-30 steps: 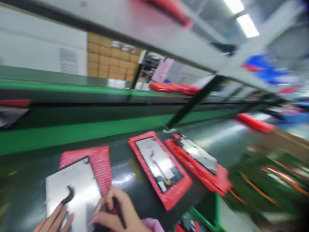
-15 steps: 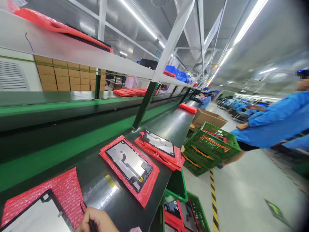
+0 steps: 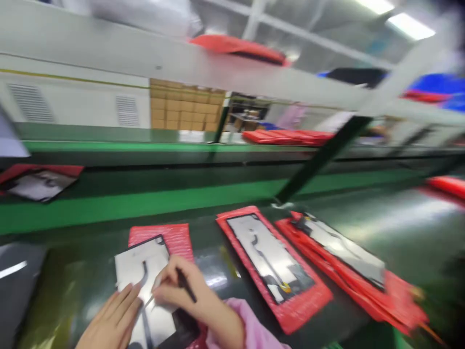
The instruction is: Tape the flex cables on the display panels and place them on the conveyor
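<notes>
A silvery screen panel [image 3: 145, 276] lies on a red bubble-wrap sheet [image 3: 174, 240] at the near edge of a dark green bench. My left hand [image 3: 109, 320] rests flat on the panel's lower left with its fingers stretched out. My right hand [image 3: 185, 295], in a pink sleeve, is closed round a thin dark tool [image 3: 185, 286] whose metal tip touches the panel's middle. The whole view is smeared by motion.
Two more panels on red wrap lie to the right, one [image 3: 272, 264] single, the other [image 3: 345, 252] on a stack. A green conveyor [image 3: 145, 201] runs behind, with a panel [image 3: 36, 184] at far left. A slanted black post [image 3: 319, 160] holds a white shelf [image 3: 181, 63].
The view has swung back from the aisle and down to the bench. Both hands are in sight again on the near panel, much as one second ago.
</notes>
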Demonstrator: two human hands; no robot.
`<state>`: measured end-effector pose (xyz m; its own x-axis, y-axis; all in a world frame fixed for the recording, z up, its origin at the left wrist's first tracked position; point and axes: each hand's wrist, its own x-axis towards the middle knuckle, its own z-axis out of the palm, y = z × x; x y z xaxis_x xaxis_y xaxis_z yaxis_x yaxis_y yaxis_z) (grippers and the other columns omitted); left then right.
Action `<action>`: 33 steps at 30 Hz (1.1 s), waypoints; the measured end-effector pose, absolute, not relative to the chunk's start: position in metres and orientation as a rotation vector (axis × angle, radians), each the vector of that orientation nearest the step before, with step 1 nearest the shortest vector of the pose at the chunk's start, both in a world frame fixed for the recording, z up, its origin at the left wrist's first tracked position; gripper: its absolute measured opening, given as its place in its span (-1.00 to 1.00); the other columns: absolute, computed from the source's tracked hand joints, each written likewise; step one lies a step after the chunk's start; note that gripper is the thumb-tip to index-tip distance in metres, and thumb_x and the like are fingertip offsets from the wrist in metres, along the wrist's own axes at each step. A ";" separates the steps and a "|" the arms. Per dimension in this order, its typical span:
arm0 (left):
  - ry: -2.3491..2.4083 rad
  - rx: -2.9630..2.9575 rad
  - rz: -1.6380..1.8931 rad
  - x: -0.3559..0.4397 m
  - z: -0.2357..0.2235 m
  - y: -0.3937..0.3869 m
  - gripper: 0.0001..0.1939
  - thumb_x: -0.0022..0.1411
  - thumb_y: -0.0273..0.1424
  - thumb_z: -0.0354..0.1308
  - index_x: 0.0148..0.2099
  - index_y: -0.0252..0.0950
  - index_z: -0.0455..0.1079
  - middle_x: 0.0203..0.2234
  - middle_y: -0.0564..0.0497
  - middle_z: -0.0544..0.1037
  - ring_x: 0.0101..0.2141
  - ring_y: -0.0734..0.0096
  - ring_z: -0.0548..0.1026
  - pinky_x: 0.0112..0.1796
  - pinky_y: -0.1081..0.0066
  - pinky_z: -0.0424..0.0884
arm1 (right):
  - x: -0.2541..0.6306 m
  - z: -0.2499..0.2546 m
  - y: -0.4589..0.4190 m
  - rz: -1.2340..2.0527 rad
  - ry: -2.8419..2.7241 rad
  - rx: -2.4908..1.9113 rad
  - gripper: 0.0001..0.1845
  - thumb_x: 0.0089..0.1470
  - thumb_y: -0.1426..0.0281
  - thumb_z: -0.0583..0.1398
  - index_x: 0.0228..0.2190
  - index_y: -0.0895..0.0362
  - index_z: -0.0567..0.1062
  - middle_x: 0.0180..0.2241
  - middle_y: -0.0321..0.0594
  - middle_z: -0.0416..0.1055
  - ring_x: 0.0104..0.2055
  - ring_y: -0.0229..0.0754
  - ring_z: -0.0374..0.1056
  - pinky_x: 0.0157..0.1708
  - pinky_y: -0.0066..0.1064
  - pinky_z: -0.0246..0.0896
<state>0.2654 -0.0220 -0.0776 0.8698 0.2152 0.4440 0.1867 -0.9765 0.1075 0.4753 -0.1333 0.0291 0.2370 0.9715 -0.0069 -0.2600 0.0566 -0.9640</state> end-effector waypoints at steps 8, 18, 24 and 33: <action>0.606 2.852 0.214 0.271 -0.027 -0.042 -0.47 0.29 -0.61 -0.01 0.27 -0.21 0.25 0.14 -0.05 0.50 0.24 0.13 0.32 0.23 -0.05 0.22 | 0.441 0.000 -0.076 1.341 -0.811 -0.941 -0.44 -0.09 0.12 0.43 -0.49 0.03 0.14 -0.44 -0.42 0.35 -0.38 -0.29 0.32 -0.29 -0.41 0.25; 0.617 2.776 0.176 0.260 -0.033 -0.033 -0.55 0.36 -0.55 -0.01 0.23 -0.09 0.31 0.19 0.07 0.45 0.32 0.08 0.17 0.25 -0.23 0.07 | 0.466 -0.037 -0.070 1.319 -0.793 -1.148 -0.39 -0.19 0.07 0.46 -0.50 0.05 0.16 -0.52 -0.51 0.23 -0.54 -0.38 0.19 -0.49 -0.49 0.22; 0.615 2.752 0.158 0.259 -0.033 -0.032 -0.54 0.34 -0.59 -0.01 0.18 -0.10 0.37 0.20 0.05 0.44 0.32 0.04 0.15 0.25 -0.24 0.04 | 0.471 -0.021 -0.089 1.432 -0.944 -1.179 -0.43 -0.07 0.10 0.40 -0.52 0.04 0.11 -0.60 -0.51 0.18 -0.57 -0.38 0.03 -0.53 -0.47 -0.05; 0.647 2.666 0.234 0.259 -0.034 -0.032 -0.59 0.38 -0.54 -0.05 0.19 -0.12 0.33 0.12 -0.01 0.52 0.33 0.16 0.14 0.28 -0.17 -0.03 | 0.468 -0.030 -0.090 1.331 -1.256 -1.371 -0.51 -0.06 0.15 0.35 -0.52 0.03 0.12 -0.54 -0.43 0.35 -0.53 -0.29 0.14 -0.43 -0.41 0.04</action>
